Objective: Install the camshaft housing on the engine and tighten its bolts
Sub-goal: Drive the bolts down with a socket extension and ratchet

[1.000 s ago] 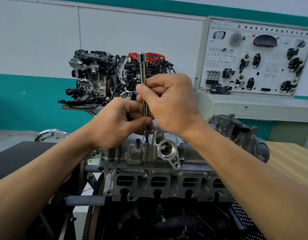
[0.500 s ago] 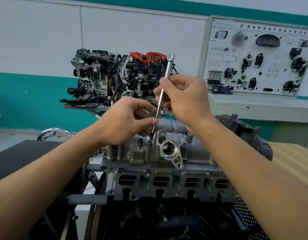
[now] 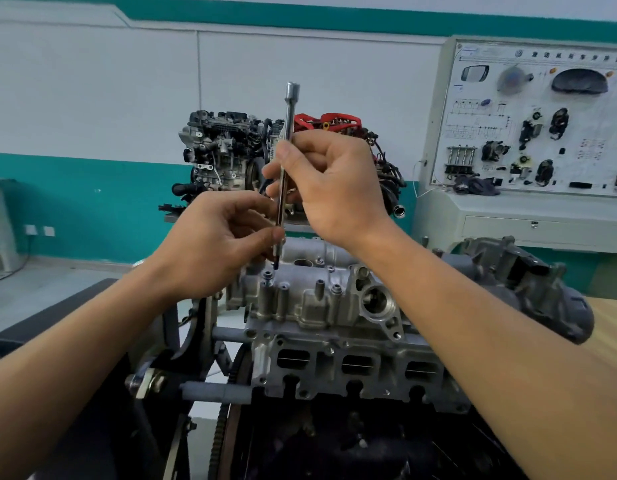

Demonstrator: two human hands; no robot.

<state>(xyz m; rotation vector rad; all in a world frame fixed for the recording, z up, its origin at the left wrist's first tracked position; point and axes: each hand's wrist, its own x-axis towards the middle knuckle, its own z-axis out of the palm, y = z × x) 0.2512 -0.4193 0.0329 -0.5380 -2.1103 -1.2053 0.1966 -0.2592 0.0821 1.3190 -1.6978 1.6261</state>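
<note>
Camshaft housing (image 3: 320, 299) sits on top of the engine (image 3: 352, 370), centre of view. The right hand (image 3: 334, 181) grasps the middle of a long chrome extension bar (image 3: 287, 147), held nearly upright. The left hand (image 3: 210, 244) pinches its lower end, the dark tip just above a housing bolt (image 3: 267, 275).

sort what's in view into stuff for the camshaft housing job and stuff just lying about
Job: camshaft housing, its bolts, engine, long socket driver gripped by right hand, pinched low by left hand.
Lying about: second engine, instrument panel board, wooden bench.
</note>
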